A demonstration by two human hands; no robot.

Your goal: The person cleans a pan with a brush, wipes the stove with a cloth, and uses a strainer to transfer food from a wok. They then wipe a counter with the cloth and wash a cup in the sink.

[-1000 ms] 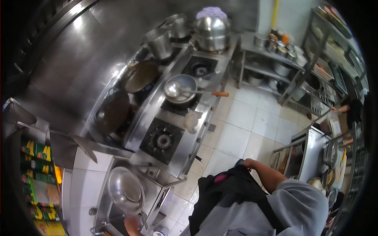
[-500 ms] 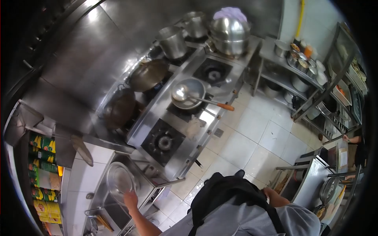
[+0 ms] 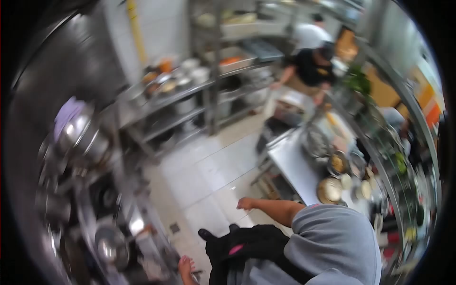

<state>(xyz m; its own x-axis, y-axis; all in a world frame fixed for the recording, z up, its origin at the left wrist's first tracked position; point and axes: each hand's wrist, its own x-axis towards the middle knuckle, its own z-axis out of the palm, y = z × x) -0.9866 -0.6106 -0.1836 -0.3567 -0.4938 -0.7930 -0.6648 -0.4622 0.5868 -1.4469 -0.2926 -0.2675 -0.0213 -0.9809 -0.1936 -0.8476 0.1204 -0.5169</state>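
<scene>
My left hand (image 3: 186,265) is at the bottom of the view, beside the front edge of the stove (image 3: 156,237). Its fingers are partly spread and nothing is in them. Ahead of my body, over the tiled floor, is my right hand (image 3: 246,204), with its fingers curled in and no object visible in it. A wok (image 3: 112,247) with a shiny ladle bowl in it rests on the stove to the left. The picture is blurred by motion.
A large steel pot (image 3: 85,137) with a purple cloth (image 3: 69,116) on top stands at the left. A steel shelf (image 3: 175,97) carries several small containers. On the right, a steel worktable (image 3: 297,171) holds bowls, with a co-worker (image 3: 311,66) behind it.
The view has swung right, away from the sink and toward the worktable. My left hand has left the round metal basin. My right arm now reaches forward over the floor.
</scene>
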